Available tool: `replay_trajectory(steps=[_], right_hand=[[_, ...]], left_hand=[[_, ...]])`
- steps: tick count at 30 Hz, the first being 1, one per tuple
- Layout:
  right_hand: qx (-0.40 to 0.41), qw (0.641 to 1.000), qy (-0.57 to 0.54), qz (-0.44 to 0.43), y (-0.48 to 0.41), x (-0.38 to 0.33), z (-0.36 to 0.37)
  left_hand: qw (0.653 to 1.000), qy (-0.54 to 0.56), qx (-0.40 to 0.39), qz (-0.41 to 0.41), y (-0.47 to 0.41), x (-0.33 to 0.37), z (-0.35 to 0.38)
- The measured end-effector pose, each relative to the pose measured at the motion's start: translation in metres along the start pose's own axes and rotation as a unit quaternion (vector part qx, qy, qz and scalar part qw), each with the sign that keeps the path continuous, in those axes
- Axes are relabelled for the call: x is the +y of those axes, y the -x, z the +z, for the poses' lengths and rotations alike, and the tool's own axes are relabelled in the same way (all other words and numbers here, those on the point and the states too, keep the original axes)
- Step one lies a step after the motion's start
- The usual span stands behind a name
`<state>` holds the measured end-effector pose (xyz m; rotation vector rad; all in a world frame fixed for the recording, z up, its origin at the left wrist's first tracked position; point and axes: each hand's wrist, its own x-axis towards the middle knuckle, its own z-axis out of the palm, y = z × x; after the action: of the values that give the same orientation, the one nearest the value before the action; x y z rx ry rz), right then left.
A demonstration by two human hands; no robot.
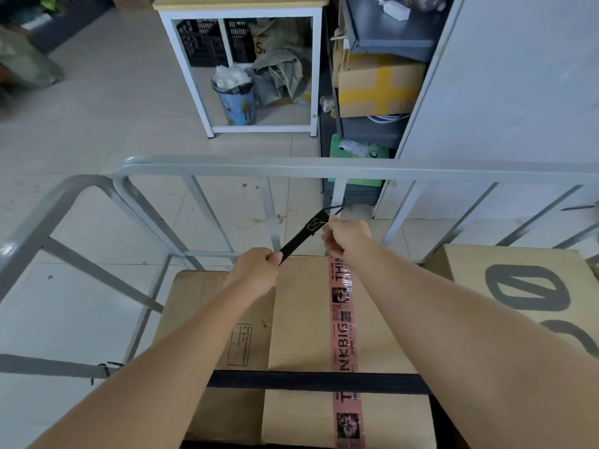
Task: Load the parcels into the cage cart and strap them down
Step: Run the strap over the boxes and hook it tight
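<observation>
A grey metal cage cart [227,168] surrounds two cardboard parcels. The nearer parcel [304,322] carries a strip of pink printed tape. A second parcel [518,286] with big black markings sits to its right. One black strap [311,382] lies taut across the near parcel. Another black strap [301,236] runs up to a hook at the cart's far rail. My left hand [256,270] is closed on this strap's lower part. My right hand [345,236] is closed at its upper end, near the stitched patch.
Beyond the cart stands a white-framed table [241,11] with black crates, a blue bin and sacks under it. To the right is a grey shelf unit [382,89] holding a taped box and a green case. A pale cabinet wall [505,92] sits far right.
</observation>
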<state>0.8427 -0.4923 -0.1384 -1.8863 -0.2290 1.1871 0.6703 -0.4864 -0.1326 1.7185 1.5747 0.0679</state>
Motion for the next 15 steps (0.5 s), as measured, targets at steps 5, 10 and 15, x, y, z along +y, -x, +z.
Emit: replay_trajectory(steps=[5,10,15], right_hand=[[-0.031,0.959,0.264,-0.093,0.027,0.025,-0.034],[-0.043,0.901,0.407,-0.145,0.059,0.052,-0.051],[-0.013,0.865,0.473,-0.167,0.087,0.081,-0.061]], left_hand=[[0.981,-0.173,0.059,0.062,0.018,-0.006,0.002],[0.952,-0.278,0.071,0.108,0.042,-0.02,0.0],[0.908,-0.394,0.05,0.133,0.081,-0.03,-0.014]])
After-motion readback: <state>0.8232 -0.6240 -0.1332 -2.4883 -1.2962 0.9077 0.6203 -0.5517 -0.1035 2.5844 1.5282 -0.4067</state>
